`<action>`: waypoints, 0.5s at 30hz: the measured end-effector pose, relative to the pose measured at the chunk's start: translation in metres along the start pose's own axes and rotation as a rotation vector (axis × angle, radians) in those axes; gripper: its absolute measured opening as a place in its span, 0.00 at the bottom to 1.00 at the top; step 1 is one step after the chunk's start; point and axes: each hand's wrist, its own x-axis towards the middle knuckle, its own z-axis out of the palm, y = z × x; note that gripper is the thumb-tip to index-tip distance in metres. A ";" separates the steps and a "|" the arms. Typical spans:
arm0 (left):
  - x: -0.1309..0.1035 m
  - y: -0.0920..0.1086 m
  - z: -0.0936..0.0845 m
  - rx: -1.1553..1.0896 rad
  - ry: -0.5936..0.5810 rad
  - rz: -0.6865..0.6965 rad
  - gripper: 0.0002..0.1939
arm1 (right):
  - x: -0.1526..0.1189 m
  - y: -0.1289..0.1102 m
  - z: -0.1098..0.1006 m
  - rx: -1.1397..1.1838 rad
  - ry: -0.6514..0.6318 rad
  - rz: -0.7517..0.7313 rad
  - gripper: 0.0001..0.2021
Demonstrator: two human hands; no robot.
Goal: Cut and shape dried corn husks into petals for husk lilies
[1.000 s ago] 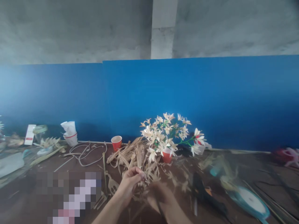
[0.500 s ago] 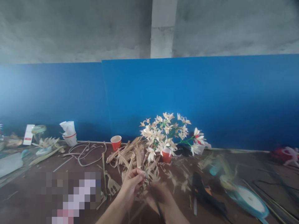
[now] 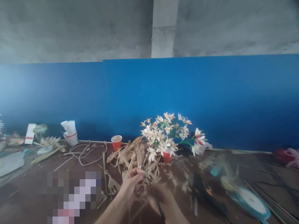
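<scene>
My left hand (image 3: 135, 179) is closed in a pinch, thumb against fingers, over the dried husks. What lies between the fingertips is too small to make out. Close beside it on the right is my right hand (image 3: 162, 197), blurred by motion and curled around a thin dark rod (image 3: 156, 199). The rod's upper end reaches toward the left fingertips. Behind both hands lies a pile of dry tan husk strips (image 3: 130, 154). Cut husk pieces with pointed petals (image 3: 173, 179) are scattered to the right. A bunch of cream husk flowers (image 3: 161, 133) on green stems stands in a red cup (image 3: 167, 156).
An empty red paper cup (image 3: 116, 143) and a white cable (image 3: 87, 155) are at the back left, near a white cup (image 3: 70, 139). On the right lie a black glue gun (image 3: 205, 194) and a roll of teal ribbon (image 3: 253, 199). A blue partition (image 3: 187, 87) stands behind the table.
The whole view has shifted very slightly. My left hand keeps its pinch in almost the same spot; the right hand stays blurred, with the dark rod showing more clearly.
</scene>
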 end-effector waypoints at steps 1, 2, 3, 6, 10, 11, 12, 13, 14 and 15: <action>0.000 0.000 0.000 0.004 -0.002 -0.003 0.11 | 0.000 -0.001 0.000 -0.004 -0.002 0.002 0.13; 0.001 0.001 -0.001 0.007 -0.004 -0.005 0.11 | 0.000 -0.001 0.000 -0.009 -0.006 0.005 0.13; 0.001 0.001 -0.001 0.010 -0.008 -0.007 0.11 | 0.000 -0.002 0.000 -0.016 -0.010 0.007 0.13; 0.001 0.001 -0.002 0.010 -0.010 -0.015 0.11 | 0.000 -0.003 -0.002 -0.038 -0.022 0.013 0.13; 0.003 0.002 -0.005 0.014 -0.018 -0.043 0.11 | 0.000 -0.006 -0.004 -0.075 -0.040 0.021 0.13; 0.004 0.003 -0.005 0.022 -0.025 -0.052 0.11 | 0.000 -0.006 -0.005 -0.085 -0.046 0.021 0.13; 0.005 0.003 -0.007 0.032 -0.031 -0.061 0.11 | 0.000 -0.007 -0.005 -0.096 -0.051 0.020 0.13; 0.005 0.004 -0.008 0.041 -0.038 -0.067 0.11 | 0.000 -0.008 -0.006 -0.106 -0.055 0.019 0.13; 0.006 0.004 -0.009 0.050 -0.045 -0.076 0.11 | -0.001 -0.010 -0.006 -0.114 -0.059 0.017 0.13; 0.007 0.004 -0.010 0.057 -0.051 -0.083 0.11 | -0.001 -0.011 -0.007 -0.122 -0.063 0.014 0.13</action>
